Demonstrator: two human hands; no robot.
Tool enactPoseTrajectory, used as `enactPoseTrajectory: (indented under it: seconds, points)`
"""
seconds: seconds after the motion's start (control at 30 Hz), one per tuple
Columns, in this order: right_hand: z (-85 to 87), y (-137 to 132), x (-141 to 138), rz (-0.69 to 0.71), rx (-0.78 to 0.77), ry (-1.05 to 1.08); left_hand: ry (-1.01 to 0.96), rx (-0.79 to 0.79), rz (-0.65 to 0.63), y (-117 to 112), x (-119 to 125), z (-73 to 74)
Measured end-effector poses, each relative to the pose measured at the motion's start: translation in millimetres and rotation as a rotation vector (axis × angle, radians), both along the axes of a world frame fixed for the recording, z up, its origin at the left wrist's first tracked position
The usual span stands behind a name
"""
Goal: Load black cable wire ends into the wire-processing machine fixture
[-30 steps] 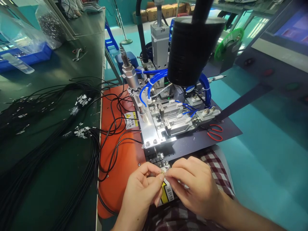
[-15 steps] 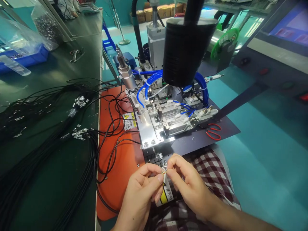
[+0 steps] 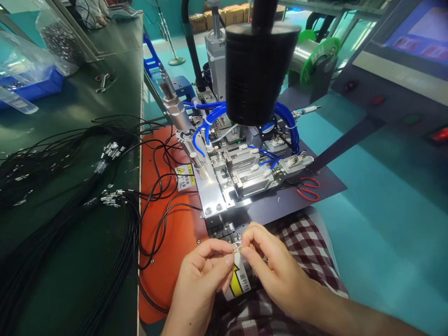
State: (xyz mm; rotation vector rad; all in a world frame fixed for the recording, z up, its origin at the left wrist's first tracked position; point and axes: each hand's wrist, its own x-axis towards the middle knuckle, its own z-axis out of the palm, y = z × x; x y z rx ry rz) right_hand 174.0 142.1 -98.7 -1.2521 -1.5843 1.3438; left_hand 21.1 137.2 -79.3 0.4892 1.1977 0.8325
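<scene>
My left hand [image 3: 201, 280] and my right hand [image 3: 276, 268] meet fingertip to fingertip at the near edge of the bench, above my checked lap. Both are pinched on a tiny metal part with a thin wire end [image 3: 237, 248], held just in front of the machine's front slot [image 3: 224, 231]. The part is too small to make out clearly. Behind it stands a small metal machine [image 3: 231, 172] with blue air hoses [image 3: 210, 119] and a black cylinder [image 3: 257, 70] hanging above.
An orange mat [image 3: 175, 224] lies under the machine with loops of black wire [image 3: 157, 186]. Bundles of black wires with metal terminals [image 3: 110, 196] cover the green bench [image 3: 70, 261] on the left. Red-handled scissors [image 3: 308, 189] lie to the right. A blue bin [image 3: 35, 84] sits far left.
The view has drifted right and up slightly. My hands keep pinching the small part and have shifted a little up, closer to the machine's front.
</scene>
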Motion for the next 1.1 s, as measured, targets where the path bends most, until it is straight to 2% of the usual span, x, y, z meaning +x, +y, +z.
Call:
enactPoseTrajectory:
  seconds: [0.1, 0.27, 0.47, 0.6, 0.8, 1.1]
  points:
    - [1.5, -0.2, 0.0, 0.009, -0.062, 0.002, 0.024, 0.007, -0.024, -0.8, -0.5, -3.2]
    - [4.7, -0.9, 0.0, 0.003, -0.029, -0.006, 0.08, 0.005, -0.058, -1.7, -1.0, -5.9]
    - [-2.6, 1.8, 0.9, 0.0, -0.2, 0.107, 0.066, 0.003, -0.042, 0.6, 0.2, -5.4]
    - [0.7, 8.4, 4.5, 0.0, -0.101, 0.121, 0.068, 0.003, -0.059, 0.5, 1.2, -3.5]
    - [7.9, 15.8, 9.4, 0.136, 0.036, 0.154, 0.106, 0.012, -0.08, -0.8, 0.7, -3.3]
    - [4.9, 16.7, 12.1, 0.122, 0.03, 0.097, 0.131, 0.002, -0.077, -1.4, 1.9, -1.8]
